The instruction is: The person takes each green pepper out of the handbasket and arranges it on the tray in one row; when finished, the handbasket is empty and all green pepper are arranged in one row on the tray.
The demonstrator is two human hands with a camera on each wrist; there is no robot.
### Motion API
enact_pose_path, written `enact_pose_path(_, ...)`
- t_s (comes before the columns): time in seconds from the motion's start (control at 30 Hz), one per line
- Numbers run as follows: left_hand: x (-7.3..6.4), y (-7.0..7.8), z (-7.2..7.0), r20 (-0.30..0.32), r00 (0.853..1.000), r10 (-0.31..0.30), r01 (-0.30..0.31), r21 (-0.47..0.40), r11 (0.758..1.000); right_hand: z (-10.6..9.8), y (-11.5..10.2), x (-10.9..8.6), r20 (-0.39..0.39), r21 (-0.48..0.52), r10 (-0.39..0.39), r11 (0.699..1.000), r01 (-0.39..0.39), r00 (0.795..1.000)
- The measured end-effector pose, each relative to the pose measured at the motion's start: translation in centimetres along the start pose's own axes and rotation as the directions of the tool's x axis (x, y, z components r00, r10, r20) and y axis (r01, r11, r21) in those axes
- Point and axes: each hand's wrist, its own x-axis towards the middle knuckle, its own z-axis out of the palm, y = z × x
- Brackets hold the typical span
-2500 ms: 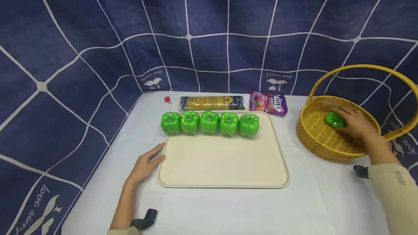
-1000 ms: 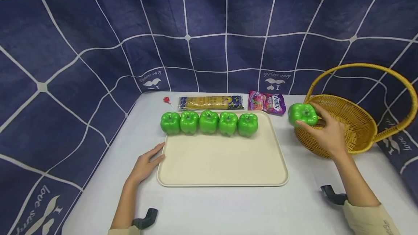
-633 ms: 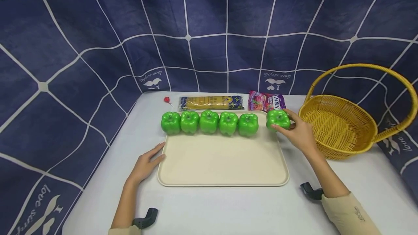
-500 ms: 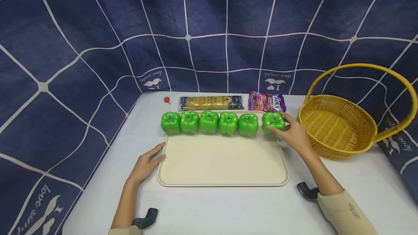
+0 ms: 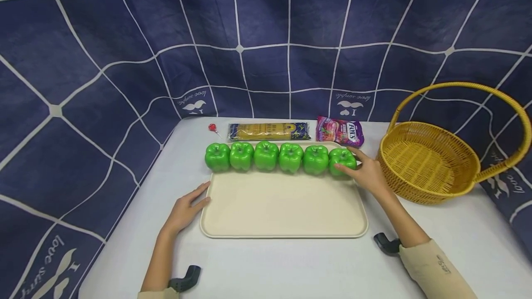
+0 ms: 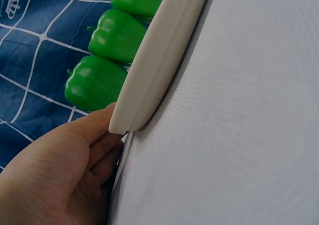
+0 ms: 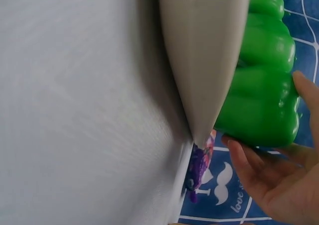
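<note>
My right hand (image 5: 367, 174) grips a glossy green bell pepper (image 5: 341, 160) between thumb and fingers, at the right end of a row along the back of the cream tray (image 5: 287, 209). Several like peppers (image 5: 266, 155) stand side by side to its left. In the right wrist view the thumb lies on the stem side of the held pepper (image 7: 264, 105), with fingers at its outer side. My left hand (image 5: 184, 211) lies at the tray's left edge, fingers extended and touching it. The left wrist view shows its fingertips right at the tray rim (image 6: 149, 70).
A yellow wicker basket (image 5: 386, 176) with a tall handle stands to the right of the tray, nothing in it. Behind the tray lie a long gold-and-blue packet (image 5: 266, 131), a purple sweets bag (image 5: 340, 131) and a red lollipop (image 5: 213, 127). Dark blue checked cloth hangs behind.
My right hand has lifted the bell pepper out of the basket and carried it left to the tray, beside the row's right end. The basket shifted slightly. My left hand has stayed still.
</note>
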Motion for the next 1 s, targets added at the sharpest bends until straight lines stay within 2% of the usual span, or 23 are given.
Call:
enact_pose_path(0.37,0.01,-0.16,0.03,-0.004,1.000,0.003,-0.003,0.008,1.000,0.04,0.19,0.31,0.027,-0.082,-0.035,0.996,0.037,0.999)
enact_pose_path(1.0,0.07,-0.35,0.02,0.000,1.000,0.005,-0.005,-0.005,1.000,0.21,0.17,0.48,0.087,-0.103,-0.028,0.994,0.037,0.996)
